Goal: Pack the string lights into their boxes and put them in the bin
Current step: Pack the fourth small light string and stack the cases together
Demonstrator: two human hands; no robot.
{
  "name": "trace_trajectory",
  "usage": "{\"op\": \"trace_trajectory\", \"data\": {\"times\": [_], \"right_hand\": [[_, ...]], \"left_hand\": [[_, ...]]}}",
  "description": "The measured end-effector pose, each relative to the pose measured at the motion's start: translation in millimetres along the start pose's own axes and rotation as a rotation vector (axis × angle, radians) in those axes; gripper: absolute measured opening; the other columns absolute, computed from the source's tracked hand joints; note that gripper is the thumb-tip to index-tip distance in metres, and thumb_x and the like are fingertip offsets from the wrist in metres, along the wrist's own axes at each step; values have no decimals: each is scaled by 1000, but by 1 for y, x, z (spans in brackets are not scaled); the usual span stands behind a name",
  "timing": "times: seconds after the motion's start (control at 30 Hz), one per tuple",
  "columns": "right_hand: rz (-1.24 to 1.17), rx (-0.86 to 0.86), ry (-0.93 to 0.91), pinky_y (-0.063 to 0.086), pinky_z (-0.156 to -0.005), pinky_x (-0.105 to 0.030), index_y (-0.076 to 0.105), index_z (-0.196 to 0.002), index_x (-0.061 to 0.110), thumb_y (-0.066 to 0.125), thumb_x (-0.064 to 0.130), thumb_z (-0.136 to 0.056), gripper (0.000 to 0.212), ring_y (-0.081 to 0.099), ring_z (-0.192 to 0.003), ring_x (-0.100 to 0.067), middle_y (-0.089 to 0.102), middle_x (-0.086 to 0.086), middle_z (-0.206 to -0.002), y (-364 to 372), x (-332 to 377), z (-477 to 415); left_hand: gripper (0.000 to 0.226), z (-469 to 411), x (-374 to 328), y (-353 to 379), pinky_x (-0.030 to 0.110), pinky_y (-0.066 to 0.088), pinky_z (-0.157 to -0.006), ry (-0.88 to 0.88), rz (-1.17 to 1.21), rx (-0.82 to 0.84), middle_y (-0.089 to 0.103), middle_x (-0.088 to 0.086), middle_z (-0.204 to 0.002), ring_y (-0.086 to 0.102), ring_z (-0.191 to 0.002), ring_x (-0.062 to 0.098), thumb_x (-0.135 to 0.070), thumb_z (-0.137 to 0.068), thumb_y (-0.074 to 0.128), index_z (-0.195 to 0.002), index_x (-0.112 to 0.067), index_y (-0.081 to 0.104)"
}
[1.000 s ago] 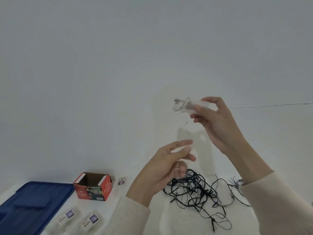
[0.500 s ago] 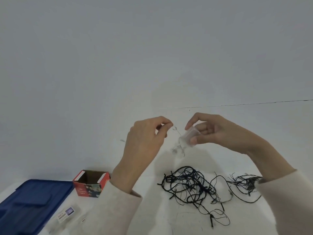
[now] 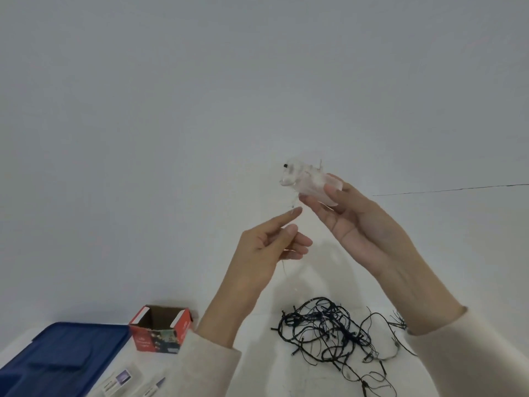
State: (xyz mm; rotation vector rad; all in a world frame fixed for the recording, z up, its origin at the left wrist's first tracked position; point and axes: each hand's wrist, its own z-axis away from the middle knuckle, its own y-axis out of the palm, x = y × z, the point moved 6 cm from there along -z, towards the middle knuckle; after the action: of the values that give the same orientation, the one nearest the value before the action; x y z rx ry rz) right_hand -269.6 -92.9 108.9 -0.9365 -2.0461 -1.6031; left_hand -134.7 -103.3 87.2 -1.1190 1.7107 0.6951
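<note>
— At the left edge of the white table (image 3: 257, 379), what lay there?
— A dark blue plastic bin lid (image 3: 57, 356), the open red cardboard box (image 3: 160, 329) just beside it.
— And the hands?
— The left hand (image 3: 266, 253) pinched a fine clear wire (image 3: 284, 267), forefinger straight. The right hand (image 3: 357, 224) gripped the clear plastic battery case (image 3: 309, 181) aloft; the tangled black string lights (image 3: 323, 330) lay below, on the table.

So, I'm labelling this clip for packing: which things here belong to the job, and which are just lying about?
In the job: clear-wire light set, gripped by the right hand, loose wire held by the left hand; black string lights; open red box; blue bin lid.
Lying about, or unclear: labelled clear packets beside the lid.
</note>
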Motion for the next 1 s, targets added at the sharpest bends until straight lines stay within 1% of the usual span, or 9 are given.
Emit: {"op": "trace_trajectory", "data": {"times": [0.1,0.27,0.37,0.5,0.6,0.67,0.77,0.9,1.0], "right_hand": [[-107,-84,49,57,-82,-34,59,-109,-2,64,1,-73,36,69,-95,-32,69,-19,-104,-1,-9,0],[-72,-132,18,58,-80,-31,62,-102,-4,66,0,-72,31,67,-99,-27,68,-17,-103,-7,-15,-3],[191,-174,-126,57,-84,-30,60,-108,-2,64,-1,-82,27,70,-84,-22,72,-12,-90,-15,-11,-2],[844,-201,-352,50,-85,-32,63,-98,20,68,8,-83,21,68,-77,-25,72,-17,-80,-11,0,7],[1195,-99,-429,49,-72,-15,62,-97,26,69,12,-81,22,66,-78,-15,71,-3,-83,-3,1,11],[1352,8,-382,51,-75,-19,61,-99,27,67,11,-82,24,66,-81,-12,70,0,-87,-1,-4,12],[1490,123,-279,51,-78,-36,58,-96,32,67,11,-82,27,63,-78,-24,69,-8,-82,-5,-9,13],[1322,256,-53,49,-77,-43,63,-96,29,69,7,-81,27,59,-75,-35,65,-20,-83,-5,-13,20],[1120,317,53,51,-79,-32,64,-101,20,70,3,-80,27,66,-78,-29,68,-23,-88,-6,-15,25]], "left_hand": [[30,2,4,1,22,49,-87,-15,-205,-16,69,-5,-77,65,-75,2,-11,-95,48,-123,-17,60],[36,8,13,11,26,58,-60,-104,-291,11,57,1,-79,54,-54,3,-3,-96,44,-130,-14,53],[43,13,3,13,23,56,-57,-32,-568,-3,63,0,-85,58,-62,7,-8,-96,43,-136,-21,45],[38,15,-15,12,40,50,-83,77,-1135,-2,65,4,-107,61,-95,27,-20,-98,40,-136,-25,42],[31,13,-32,11,40,46,-85,196,-1348,2,64,4,-112,59,-101,27,-22,-99,38,-127,-23,49],[26,10,-43,10,38,46,-84,281,-1335,62,65,4,-108,60,-98,25,-21,-97,43,-120,-23,56],[23,2,-56,3,30,44,-84,347,-1280,148,68,-2,-101,60,-93,15,-18,-93,51,-111,-21,65],[14,-6,-59,-13,22,44,-77,411,-1130,146,72,-6,-89,53,-74,2,-16,-86,64,-96,-19,74],[9,-10,-43,-35,13,47,-68,244,-760,80,73,-7,-79,62,-70,3,-14,-79,72,-85,-19,76]]}}
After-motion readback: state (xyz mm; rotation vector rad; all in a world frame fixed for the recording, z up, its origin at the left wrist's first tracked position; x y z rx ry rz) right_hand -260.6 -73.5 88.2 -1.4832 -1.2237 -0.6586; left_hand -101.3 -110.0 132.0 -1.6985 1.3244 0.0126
